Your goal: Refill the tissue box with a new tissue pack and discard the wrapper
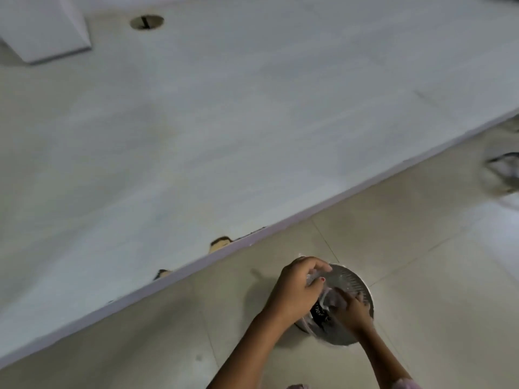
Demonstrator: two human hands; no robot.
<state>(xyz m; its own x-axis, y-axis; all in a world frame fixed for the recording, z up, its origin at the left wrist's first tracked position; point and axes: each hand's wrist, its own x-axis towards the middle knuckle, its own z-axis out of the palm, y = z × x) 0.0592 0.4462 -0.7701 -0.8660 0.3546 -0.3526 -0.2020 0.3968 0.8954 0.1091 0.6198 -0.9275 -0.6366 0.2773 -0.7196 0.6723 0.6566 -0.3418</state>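
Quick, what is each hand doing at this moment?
Left hand: closed on the crumpled wrapper over the round bin.
Right hand: pressing the wrapper down; its grip cannot be told.

The surface point(196, 122) above the left grip point(297, 290) is pale grey-white, with a lilac edge band chipped to brown in spots. The floor point(421, 248) is beige tile with thin darker grout lines. Under both grips the bin point(356, 282) is silvery grey with fine ribbed lines and a black inside. The wrapper point(327, 297) between left and right grip point(351, 313) is whitish. A fingernail on the left grip is red.
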